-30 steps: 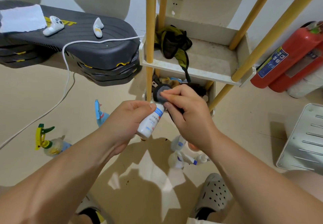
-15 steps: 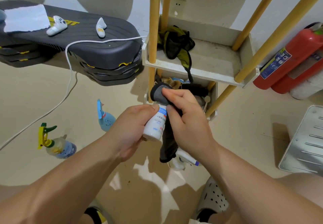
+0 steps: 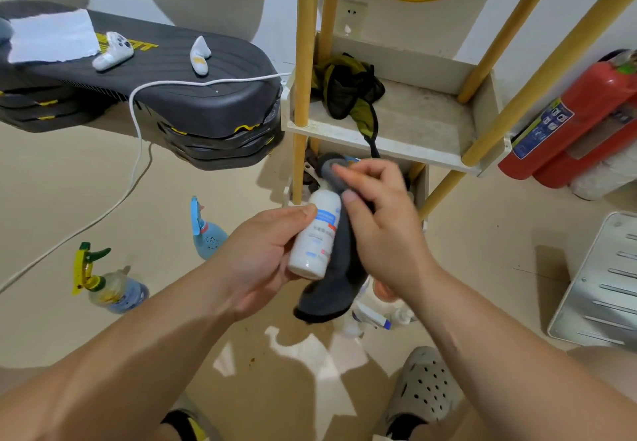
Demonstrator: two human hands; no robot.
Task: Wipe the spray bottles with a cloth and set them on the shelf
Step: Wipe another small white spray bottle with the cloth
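Note:
My left hand (image 3: pixel 262 254) grips a small white bottle (image 3: pixel 315 234) with a blue and red label, held upright in front of the shelf. My right hand (image 3: pixel 382 227) holds a dark grey cloth (image 3: pixel 336 282) against the bottle's top and right side; the cloth hangs down below the bottle. The bottle's head is hidden under the cloth. On the floor to the left stand a blue spray bottle (image 3: pixel 205 234) and a clear one with a yellow-green trigger (image 3: pixel 107 284). More white bottles (image 3: pixel 374 313) lie on the floor under my right wrist. The white shelf (image 3: pixel 413 123) with yellow poles stands just behind.
A dark olive rag (image 3: pixel 348 92) lies on the shelf board. Stacked black steps (image 3: pixel 165 72) with two white controllers and a white cable stand at the left. Red fire extinguishers (image 3: pixel 579 123) lean at the right, a metal panel (image 3: pixel 599 282) below them. My sandalled feet are at the bottom.
The white bottle has been turned more upright and raised a little. My right hand has slid the cloth over its top, and the cloth now hangs lower.

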